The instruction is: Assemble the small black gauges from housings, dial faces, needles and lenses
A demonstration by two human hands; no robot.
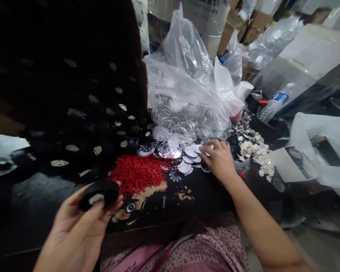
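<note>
My left hand (79,226) is closed around a black round case (110,190), thumb pressed by the small pale plate on its face. It is raised over the front left of the dark bench. My right hand (219,160) reaches into a pile of printed dial discs (185,166), fingers apart and fingertips touching the white discs at the pile's right side. Whether a disc is between them cannot be made out. Left of the discs lies a heap of thin red slivers (138,173). Clear round covers (178,122) spill out behind the discs.
A large clear plastic bag (184,71) stands behind the covers. Black pieces with pale plates (93,99) are stacked high at left. Small cream plates (253,149) lie at right, near a plastic bottle (277,99) and a white bag (323,128).
</note>
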